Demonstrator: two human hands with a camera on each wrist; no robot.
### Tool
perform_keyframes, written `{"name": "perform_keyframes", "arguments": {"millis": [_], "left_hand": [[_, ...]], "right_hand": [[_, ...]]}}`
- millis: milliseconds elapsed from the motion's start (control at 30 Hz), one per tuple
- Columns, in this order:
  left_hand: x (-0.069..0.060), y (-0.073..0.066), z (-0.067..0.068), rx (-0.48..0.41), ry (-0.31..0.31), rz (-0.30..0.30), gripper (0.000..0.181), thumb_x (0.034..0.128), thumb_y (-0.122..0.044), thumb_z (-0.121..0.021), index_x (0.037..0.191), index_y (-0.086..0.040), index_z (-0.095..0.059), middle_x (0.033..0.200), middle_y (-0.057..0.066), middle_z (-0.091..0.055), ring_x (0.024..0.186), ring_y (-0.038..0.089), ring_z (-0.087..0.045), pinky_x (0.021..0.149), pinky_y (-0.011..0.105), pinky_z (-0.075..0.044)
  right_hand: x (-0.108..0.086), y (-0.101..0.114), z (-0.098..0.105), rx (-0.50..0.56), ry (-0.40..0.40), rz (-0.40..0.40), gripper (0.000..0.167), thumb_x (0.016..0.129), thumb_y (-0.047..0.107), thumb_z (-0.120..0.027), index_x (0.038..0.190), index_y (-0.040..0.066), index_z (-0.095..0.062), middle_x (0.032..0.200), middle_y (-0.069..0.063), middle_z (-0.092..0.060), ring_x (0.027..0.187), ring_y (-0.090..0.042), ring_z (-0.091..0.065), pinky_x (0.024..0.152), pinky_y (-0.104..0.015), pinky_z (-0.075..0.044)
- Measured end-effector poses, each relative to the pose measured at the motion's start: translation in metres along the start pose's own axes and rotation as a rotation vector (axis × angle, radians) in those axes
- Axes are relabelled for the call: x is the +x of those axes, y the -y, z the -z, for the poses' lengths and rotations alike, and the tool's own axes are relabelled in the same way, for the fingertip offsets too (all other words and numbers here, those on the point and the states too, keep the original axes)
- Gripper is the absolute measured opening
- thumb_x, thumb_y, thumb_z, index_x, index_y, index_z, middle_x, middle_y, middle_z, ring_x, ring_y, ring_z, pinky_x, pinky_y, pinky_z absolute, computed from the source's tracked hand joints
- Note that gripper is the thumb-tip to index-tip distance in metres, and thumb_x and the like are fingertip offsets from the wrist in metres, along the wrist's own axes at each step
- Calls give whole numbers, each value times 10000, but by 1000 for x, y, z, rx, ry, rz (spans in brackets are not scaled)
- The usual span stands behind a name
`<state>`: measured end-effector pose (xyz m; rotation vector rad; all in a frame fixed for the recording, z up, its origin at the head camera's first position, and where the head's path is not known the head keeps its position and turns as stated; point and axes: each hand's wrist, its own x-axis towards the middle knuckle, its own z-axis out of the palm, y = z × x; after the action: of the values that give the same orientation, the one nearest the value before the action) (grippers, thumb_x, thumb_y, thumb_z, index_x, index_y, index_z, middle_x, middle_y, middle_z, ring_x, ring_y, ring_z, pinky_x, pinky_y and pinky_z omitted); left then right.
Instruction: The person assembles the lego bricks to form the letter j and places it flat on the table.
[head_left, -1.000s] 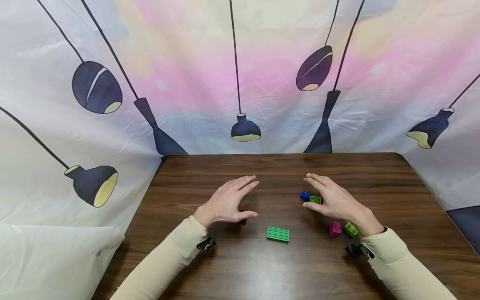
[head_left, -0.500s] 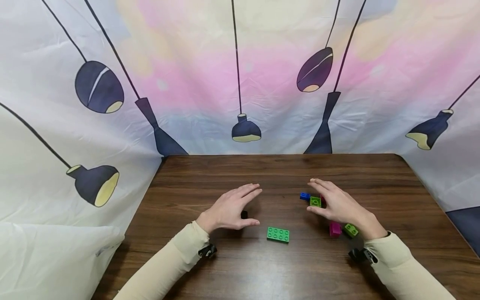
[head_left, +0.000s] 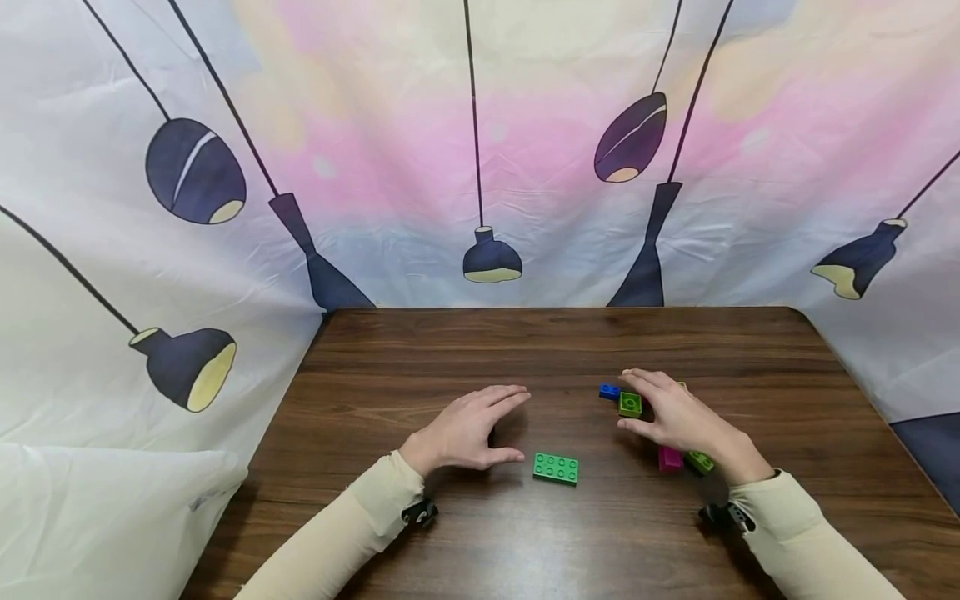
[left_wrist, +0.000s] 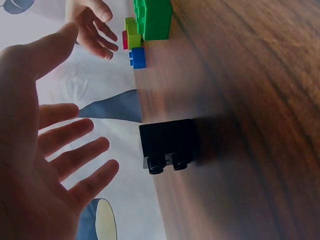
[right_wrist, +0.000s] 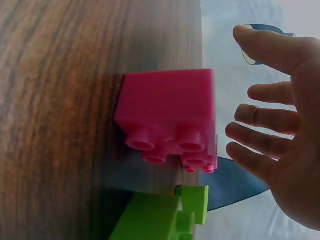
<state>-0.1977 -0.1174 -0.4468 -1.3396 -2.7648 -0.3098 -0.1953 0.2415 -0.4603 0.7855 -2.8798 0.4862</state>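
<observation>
Two bare hands above a wooden tabletop (head_left: 450, 342), their fingers (left_wrist: 80, 157) extended, loosely spread and gripping nothing. The left hand (head_left: 465, 429) is near a black block (left_wrist: 167, 142); a green block (head_left: 556, 468) lies between the hands. Near the right hand (head_left: 682, 414) are a blue block (head_left: 609, 391), a lime block (head_left: 630, 405) and a pink block (right_wrist: 167, 97). This seems a reaching stage; grasping would call for lowering a hand and curling it around one block.

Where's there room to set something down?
Free on the table: the far strip along the printed cloth, and the near patch between green brick and sleeves. Crowded: around the right hand, with blue brick, lime bricks and magenta brick. A black brick sits by the left hand.
</observation>
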Motion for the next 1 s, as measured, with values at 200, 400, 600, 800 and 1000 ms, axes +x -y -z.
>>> {"name": "perform_keyframes", "arguments": {"millis": [200, 400, 600, 800, 1000], "left_hand": [[-1, -4, -5, -18, 15, 0, 816, 859, -611, -619, 1493, -151, -387, 1511, 19, -420, 1368, 201, -428, 1071, 428, -399], [0, -7, -12, 1, 31, -19, 801, 859, -607, -622, 1472, -134, -417, 1473, 32, -465, 1344, 200, -454, 1076, 409, -397], [1, -11, -21, 11, 46, -41, 789, 858, -609, -622, 1450, -118, -446, 1433, 44, -504, 1317, 199, -482, 1071, 375, -404], [1, -15, -28, -18, 54, -71, 728, 872, -583, -622, 1400, -97, -502, 1368, 41, -552, 1263, 184, -522, 1038, 341, -436], [3, -20, -33, -47, 75, -77, 657, 876, -532, -648, 1358, -98, -543, 1320, 21, -584, 1226, 151, -540, 1017, 313, -448]], "right_hand": [[0, 0, -4, 4, 26, -6, 674, 853, 373, -734, 1365, -9, -516, 1371, -249, -518, 1234, -435, -498, 968, -587, -429], [2, -2, -5, 2, -1, 21, 615, 843, 319, -752, 1319, -16, -555, 1308, -232, -569, 1183, -403, -531, 946, -558, -454], [4, -2, -7, -14, -14, 39, 564, 833, 296, -764, 1268, -20, -591, 1242, -214, -610, 1130, -376, -553, 917, -537, -474], [4, -2, -11, -16, -7, 46, 542, 834, 271, -765, 1248, -37, -599, 1213, -217, -622, 1121, -381, -568, 914, -527, -484], [4, -5, -16, -27, -29, 76, 488, 829, 232, -771, 1204, -44, -623, 1158, -191, -647, 1065, -343, -592, 880, -491, -504]]}}
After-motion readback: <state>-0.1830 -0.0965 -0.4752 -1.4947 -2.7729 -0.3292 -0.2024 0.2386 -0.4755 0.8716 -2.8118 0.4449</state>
